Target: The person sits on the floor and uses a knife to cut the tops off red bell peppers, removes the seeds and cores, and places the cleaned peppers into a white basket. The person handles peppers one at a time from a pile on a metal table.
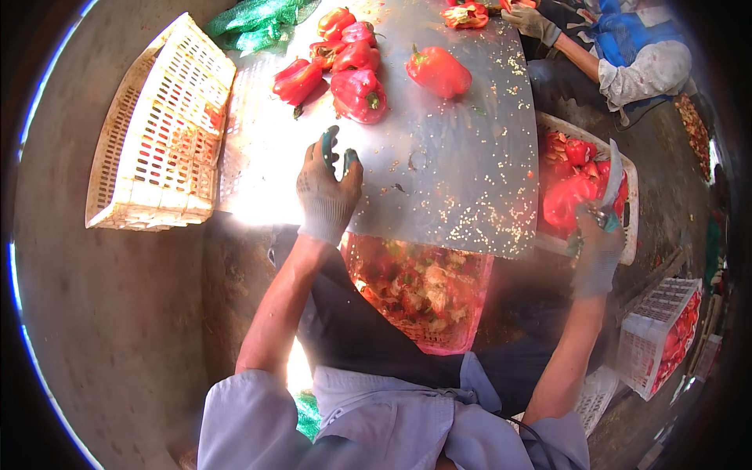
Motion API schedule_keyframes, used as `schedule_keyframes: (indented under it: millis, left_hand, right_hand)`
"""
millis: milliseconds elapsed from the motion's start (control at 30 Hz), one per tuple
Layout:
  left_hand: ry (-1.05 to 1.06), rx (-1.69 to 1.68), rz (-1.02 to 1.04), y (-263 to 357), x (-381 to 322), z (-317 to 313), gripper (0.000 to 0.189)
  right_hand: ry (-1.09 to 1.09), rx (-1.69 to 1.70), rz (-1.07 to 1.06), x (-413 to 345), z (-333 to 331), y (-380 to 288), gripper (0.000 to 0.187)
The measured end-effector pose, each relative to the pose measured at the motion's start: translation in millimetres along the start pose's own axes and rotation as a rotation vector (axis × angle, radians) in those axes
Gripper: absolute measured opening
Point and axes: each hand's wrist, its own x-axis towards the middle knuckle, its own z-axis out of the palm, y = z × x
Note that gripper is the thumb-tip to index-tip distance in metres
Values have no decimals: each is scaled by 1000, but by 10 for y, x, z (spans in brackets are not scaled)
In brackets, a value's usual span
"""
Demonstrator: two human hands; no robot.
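Observation:
My left hand (330, 185), in a grey glove with green fingertips, hovers over or rests on the metal tabletop (411, 164); its fingers are apart and nothing is in them. Just beyond it lie several whole red bell peppers (359, 97). Another red bell pepper (439, 71) sits by itself to the right. My right hand (599, 252), gloved and blurred by motion, grips a knife (613, 176) with its blade pointing away from me. It is over the near side of a white crate (630, 211) of red pepper pieces. A blurred red pepper (568, 202) is beside this hand; whether they touch, I cannot tell.
A tilted white plastic crate (170, 135) stands at the table's left, near green netting (258, 23). Below the table edge, a pink crate (479, 305) holds pepper scraps. Across the table, a co-worker's gloved hand (531, 24) handles a pepper. Another filled crate (646, 341) stands at right.

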Motion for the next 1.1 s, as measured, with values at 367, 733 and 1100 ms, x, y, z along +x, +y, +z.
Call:
schedule_keyframes:
  millis: [367, 733, 1100]
  left_hand:
    - [-33, 317, -273, 141, 1440, 943, 94]
    - [-111, -243, -213, -248, 457, 289, 58]
    - [-333, -928, -285, 219, -648, 66, 66]
  right_hand:
    - [-103, 43, 177, -41, 148, 651, 30]
    - [-241, 94, 72, -301, 413, 530, 26]
    - [-683, 364, 276, -992, 1297, 181, 28]
